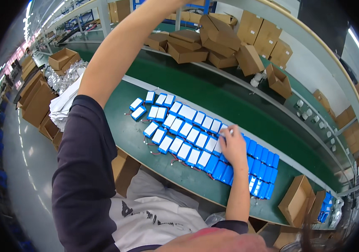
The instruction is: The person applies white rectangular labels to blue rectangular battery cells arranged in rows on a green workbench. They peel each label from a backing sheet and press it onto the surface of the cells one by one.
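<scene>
Blue battery packs (196,138) lie flat in close rows on the green work surface (137,138), the field running from about ten o'clock to four o'clock across the middle of the view; the packs toward ten o'clock show pale labelled faces, those toward four o'clock show plain blue sides, and thin red wires trail from their near edges. The right hand (232,145) rests on the packs just right of centre, fingers drawn together at a small pale piece (222,133) on a pack's top edge, seemingly pinching it. The left arm (120,50) rises from the dark sleeve toward twelve o'clock and leaves the picture at the upper edge, so the left hand is out of sight and its state cannot be told. Beyond the packs, at twelve to one o'clock, folded brown cartons (204,42) are heaped on a second green belt (229,101). At nine o'clock lie a stack of white sheets (64,105) and silvery bags (64,77). At five o'clock an open carton (297,201) stands beside the bench.
</scene>
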### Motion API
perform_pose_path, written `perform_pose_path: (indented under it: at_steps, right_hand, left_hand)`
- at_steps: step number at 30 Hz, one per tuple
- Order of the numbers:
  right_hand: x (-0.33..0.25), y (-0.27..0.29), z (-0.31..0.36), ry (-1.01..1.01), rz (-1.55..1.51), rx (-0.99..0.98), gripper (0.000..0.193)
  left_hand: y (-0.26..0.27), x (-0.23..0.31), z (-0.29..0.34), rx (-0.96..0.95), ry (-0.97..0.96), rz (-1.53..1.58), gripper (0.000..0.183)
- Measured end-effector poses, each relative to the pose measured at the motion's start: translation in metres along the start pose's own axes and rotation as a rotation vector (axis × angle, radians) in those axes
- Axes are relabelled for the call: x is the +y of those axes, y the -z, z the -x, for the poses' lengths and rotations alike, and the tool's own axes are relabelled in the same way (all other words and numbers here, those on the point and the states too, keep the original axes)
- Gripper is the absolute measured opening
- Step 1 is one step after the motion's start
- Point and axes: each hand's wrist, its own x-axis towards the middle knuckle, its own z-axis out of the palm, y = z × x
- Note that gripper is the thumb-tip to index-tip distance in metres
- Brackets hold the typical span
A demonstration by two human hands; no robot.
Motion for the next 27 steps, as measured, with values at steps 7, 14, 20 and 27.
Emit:
perform_pose_path:
  at_steps: [7, 14, 20, 27]
  right_hand:
    - [-0.002, 0.014, -0.009, 0.071, 0.022, 0.251, 0.006]
    - [0.012, 0.047, 0.003, -0.096, -1.253, 0.1, 0.058]
    - [0.006, 0.037, 0.014, -0.393, -1.44, 0.363, 0.055]
    - [-0.003, 0.032, -0.003, -0.58, -1.277, 0.162, 0.058]
  left_hand:
    - [0.015, 0.0, 0.013, -0.097, 0.001, 0.05, 0.012]
    - [0.108, 0.151, 0.09, 0.367, -0.222, 0.567, 0.025]
    - [0.115, 0.245, 0.19, -0.074, -0.087, 1.144, 0.022]
    - [0.05, 0.265, 0.214, -0.203, 0.617, 1.466, 0.041]
